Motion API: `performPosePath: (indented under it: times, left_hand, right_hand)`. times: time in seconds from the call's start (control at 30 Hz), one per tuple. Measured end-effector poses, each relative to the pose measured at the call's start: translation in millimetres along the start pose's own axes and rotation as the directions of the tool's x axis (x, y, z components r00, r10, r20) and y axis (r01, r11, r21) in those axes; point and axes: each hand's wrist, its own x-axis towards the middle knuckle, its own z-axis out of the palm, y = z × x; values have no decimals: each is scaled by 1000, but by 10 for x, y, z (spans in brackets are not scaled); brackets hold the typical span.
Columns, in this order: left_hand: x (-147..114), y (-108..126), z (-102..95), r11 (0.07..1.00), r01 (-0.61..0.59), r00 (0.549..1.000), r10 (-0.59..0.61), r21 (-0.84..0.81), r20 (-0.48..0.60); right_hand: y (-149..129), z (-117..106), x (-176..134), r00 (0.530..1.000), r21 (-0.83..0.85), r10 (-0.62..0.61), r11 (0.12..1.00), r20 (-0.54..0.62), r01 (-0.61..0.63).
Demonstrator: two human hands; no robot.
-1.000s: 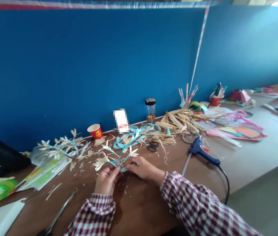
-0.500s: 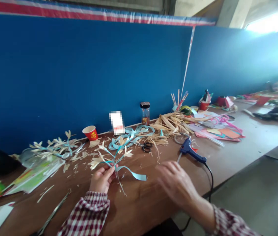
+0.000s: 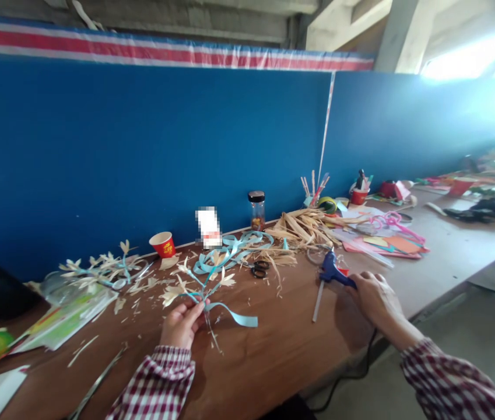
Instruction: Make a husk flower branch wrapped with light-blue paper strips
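Observation:
My left hand (image 3: 181, 324) pinches the stems of a spray of cream husk flowers (image 3: 226, 279) wrapped in light blue ribbon. A loose ribbon tail (image 3: 244, 320) sticks out to the right, and thin bare stem ends hang below the fingers. Over on the right, my right hand (image 3: 379, 300) is closed around the handle of a blue glue gun (image 3: 331, 270). A glue stick (image 3: 317, 303) juts from the back of the gun toward me, and its black cord (image 3: 367, 356) drops over the table edge. The right fingertips are partly hidden.
Black-handled scissors (image 3: 260, 269), coiled blue ribbon (image 3: 230, 251) and dry corn husks (image 3: 302, 227) lie behind the flowers. A red paper cup (image 3: 162, 245) and a lidded jar (image 3: 256, 211) stand by the blue partition (image 3: 155, 146). More flowers (image 3: 107, 265) lie left; another metal tool (image 3: 98, 382) lies near me.
My right hand has moved right from above the bare tabletop and closed on the glue gun's handle. My left hand still holds the flower spray in place. The view has tilted up slightly.

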Motion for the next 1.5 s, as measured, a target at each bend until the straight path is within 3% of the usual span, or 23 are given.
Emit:
performPosePath:
  times: [0.2, 0.3, 0.43, 0.63, 0.93, 1.23, 1.5]
  left_hand:
    - [13, -7, -9, 1000, -13, 1000, 13, -3, 0]
    - [5, -3, 4, 1000, -13, 1000, 13, -4, -8]
    - [-5, -1, 19, 1000, -25, 999, 25, -6, -21]
    - [3, -18, 3, 999, -49, 999, 49, -8, 19]
    - [15, -28, -10, 999, -32, 999, 32, 2, 21]
    - [-14, -14, 10, 999, -33, 999, 33, -4, 3]
    - [-16, -9, 16, 1000, -26, 1000, 26, -13, 11]
  right_hand:
    - [474, 19, 252, 980, -33, 18, 999, -199, -25]
    - [597, -9, 378, 970, -32, 1, 999, -245, -9]
    - [541, -5, 432, 959, -6, -82, 997, -272, 83]
    - [406, 6, 467, 891, 62, -198, 968, -408, 244]
    - [456, 36, 480, 915, 116, -195, 961, -354, 250]
    - [847, 367, 541, 910, 383, -344, 828, -230, 410]
    - [702, 356, 503, 930, 394, -329, 842, -164, 367]
